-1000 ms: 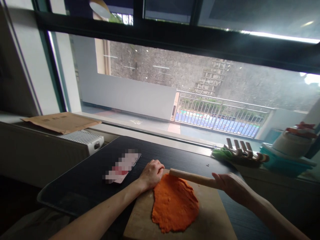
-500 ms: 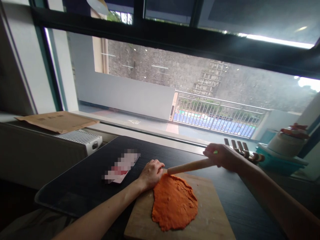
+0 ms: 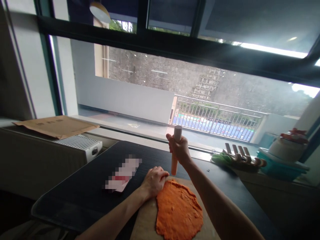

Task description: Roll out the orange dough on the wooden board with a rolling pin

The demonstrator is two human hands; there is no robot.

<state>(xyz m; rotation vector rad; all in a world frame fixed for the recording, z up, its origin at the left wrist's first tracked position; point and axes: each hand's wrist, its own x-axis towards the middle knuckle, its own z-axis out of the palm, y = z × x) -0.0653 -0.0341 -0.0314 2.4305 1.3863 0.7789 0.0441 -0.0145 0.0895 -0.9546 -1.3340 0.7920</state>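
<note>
A flat sheet of orange dough [image 3: 180,211] with an uneven, rough edge lies on a wooden board [image 3: 145,221]. My right hand [image 3: 180,149] is wrapped round the middle of a wooden rolling pin [image 3: 174,166], held almost upright beyond the far edge of the dough. Its lower end is close to the board's far edge; whether it touches anything I cannot tell. My left hand [image 3: 155,181] is closed at the board's far left corner, fingers curled over the edge beside the dough. Its fingertips are partly hidden.
The board sits on a dark table [image 3: 82,193]. A blurred-out pinkish flat object [image 3: 123,175] lies left of my left hand. By the window are a brown envelope [image 3: 57,126], a green item [image 3: 222,159], a rack with wooden slats [image 3: 238,155] and a teal box [image 3: 282,163].
My right hand has swung left with the rolling pin, turning it from nearly level to nearly upright. My left hand keeps its place at the board's corner. The view has shifted slightly.
</note>
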